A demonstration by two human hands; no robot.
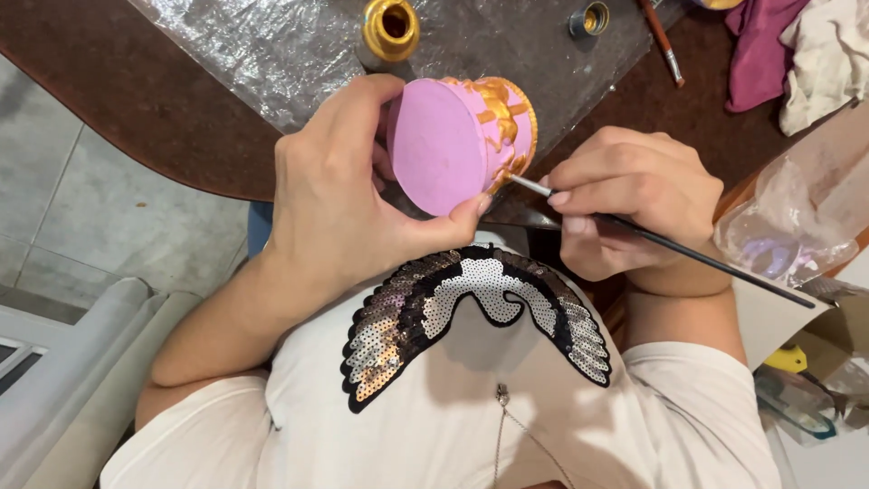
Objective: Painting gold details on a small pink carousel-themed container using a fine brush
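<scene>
Pot: a small pink pot (450, 145) with gold trim, tipped on its side so the flat pink base faces the camera; it is held in the air above the near edge of the table, in front of the person's chest.
Left hand: the left hand (337, 195) is clamped on the pot, thumb on the lower edge of the base, the other fingers around the back.
Right hand: the right hand (625, 199) has its fingers closed together on a thin black brush (674, 246), held like a pen.
Brush tip: it touches the gold trim at the lower right side of the pot.
Risk, smear: I think the left thumb is just beside the gold part; if the paint is wet, a small slip could smear it.
Risk, stray paint: the pot is not resting on anything, so a shake could bring gold onto the pink.
Surface: a dark brown table (154, 109) with a clear plastic sheet (272, 45); on it a gold jar (390, 29), a small cap (589, 18), a second brush (663, 41).
Room: cloths (787, 50) at the far right, grey tile floor (63, 208) at the left.
</scene>
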